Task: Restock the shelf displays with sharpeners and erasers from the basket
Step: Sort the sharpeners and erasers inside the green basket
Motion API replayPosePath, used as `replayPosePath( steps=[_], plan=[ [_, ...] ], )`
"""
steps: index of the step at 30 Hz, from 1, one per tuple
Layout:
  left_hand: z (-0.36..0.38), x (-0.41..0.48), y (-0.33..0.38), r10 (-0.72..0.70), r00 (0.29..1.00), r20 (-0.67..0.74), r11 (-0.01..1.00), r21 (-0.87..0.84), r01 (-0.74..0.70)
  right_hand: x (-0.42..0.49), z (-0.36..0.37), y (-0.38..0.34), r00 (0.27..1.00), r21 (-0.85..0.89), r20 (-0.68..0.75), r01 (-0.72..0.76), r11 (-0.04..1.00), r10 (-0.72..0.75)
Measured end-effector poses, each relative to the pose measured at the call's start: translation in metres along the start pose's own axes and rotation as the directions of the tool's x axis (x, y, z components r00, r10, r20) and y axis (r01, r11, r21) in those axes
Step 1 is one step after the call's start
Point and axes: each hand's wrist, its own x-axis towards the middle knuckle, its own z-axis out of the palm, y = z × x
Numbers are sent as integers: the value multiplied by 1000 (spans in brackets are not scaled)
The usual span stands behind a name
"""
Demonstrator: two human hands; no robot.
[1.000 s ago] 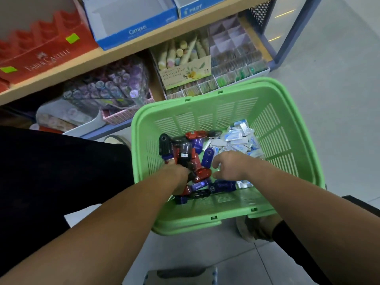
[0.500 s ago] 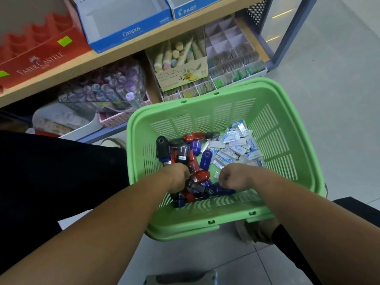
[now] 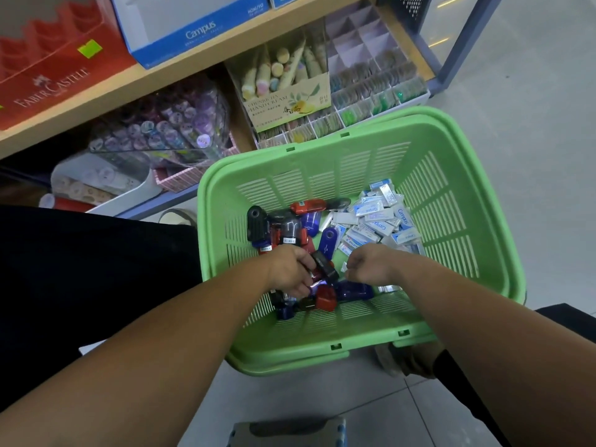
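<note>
Far up and left of the fingers, on the wooden shelf [image 3: 167, 82], a red Faber-Castell box [image 3: 48, 79] and a blue Campus box [image 3: 193, 33] were noted. A hand-cream display [image 3: 287, 91] was seen on the level below, beyond the basket.

Both hands were found lowered into the green basket [image 3: 322, 175]. The left hand [image 3: 287, 272] was seen with fingers curled round a black sharpener [image 3: 323, 267], gripped among the heap. Sharpeners [image 3: 290, 227] in red, blue and black were piled beyond and beneath those fingers, on the left half of the basket floor.

The right hand [image 3: 371, 266] was recorded just beside the left, apart from it, fingers tucked under. Whether anything was held could not be told. Erasers [image 3: 377, 217] in white-and-blue wrappers were heaped beyond the right fingers, toward the far right corner.
</note>
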Motion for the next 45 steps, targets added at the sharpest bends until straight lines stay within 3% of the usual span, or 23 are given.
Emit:
replayPosePath(
  steps=[3,7,11,12,18,21,28,32,38,45],
  plan=[
    [-7,-4,3,78,991,-107,959,279,-46,3,0,-1,1000,-6,-22,4,1000,-4],
    [-1,-3,2,34,999,-29,810,586,-10,4,0,0,1000,-24,-20,18,1000,-18],
    [6,4,-15,103,995,-8,422,906,-36,3,-1,1,999,-33,-26,27,999,-28],
    [6,4,-18,122,992,8,397,916,-56,3,-1,1,999,-29,-26,28,999,-29],
    [1,5,-17,183,983,-9,474,877,-80,3,-1,2,1000,-32,-19,22,999,-23],
    [-6,9,-17,148,989,6,557,826,-88,3,-1,2,1000,-58,-5,22,998,-22],
    [2,19,-19,127,989,80,324,939,-118,1,-1,1,1000,-61,10,15,998,-15],
    [2,20,-8,63,993,104,365,923,-120,-1,-1,-1,1000,-42,19,11,999,-11],
    [9,23,5,61,989,137,313,938,-150,3,3,2,999,-96,37,25,995,-22],
    [8,26,-6,26,988,150,504,852,-143,-1,3,2,999,-92,37,15,996,-11]
  ],
)
